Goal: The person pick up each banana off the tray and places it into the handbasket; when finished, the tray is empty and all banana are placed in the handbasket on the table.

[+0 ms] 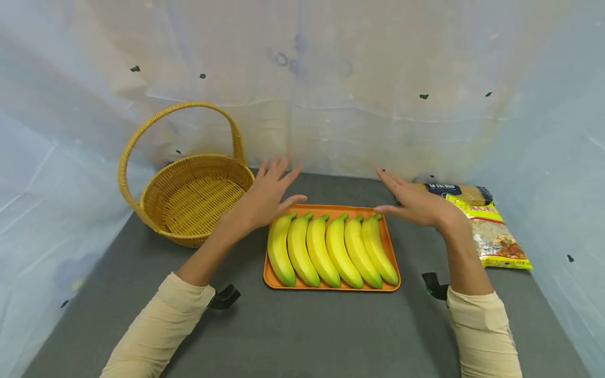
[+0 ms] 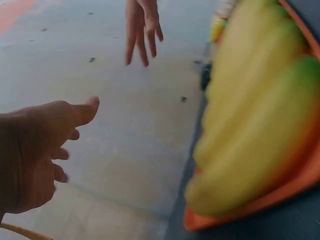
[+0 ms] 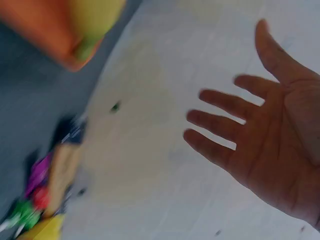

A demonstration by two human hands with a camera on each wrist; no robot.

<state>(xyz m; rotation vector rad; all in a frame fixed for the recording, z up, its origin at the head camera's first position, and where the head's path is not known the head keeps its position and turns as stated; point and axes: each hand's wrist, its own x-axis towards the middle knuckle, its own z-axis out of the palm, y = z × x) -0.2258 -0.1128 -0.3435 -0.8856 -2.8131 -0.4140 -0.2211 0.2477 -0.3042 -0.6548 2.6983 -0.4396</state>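
Several yellow bananas (image 1: 337,252) with green ends lie side by side in an orange tray (image 1: 386,239) on the dark table. My left hand (image 1: 264,197) hovers over the tray's far left corner, fingers spread and thumb pointing inward. Near the far right corner, my right hand (image 1: 418,202) is raised with its fingers extended. Both hands hold nothing. The left wrist view shows the bananas (image 2: 255,105) close up and blurred, the left hand (image 2: 37,150) beside them. In the right wrist view the right palm (image 3: 280,135) is bare, its fingers apart.
A yellow wicker basket (image 1: 198,205) with a tall handle stands at the back left, close to the left forearm. At the back right lie a dark-labelled pack (image 1: 465,194) and a yellow-and-clear food bag (image 1: 496,236). Pale sheeting (image 1: 331,105) hangs behind the table.
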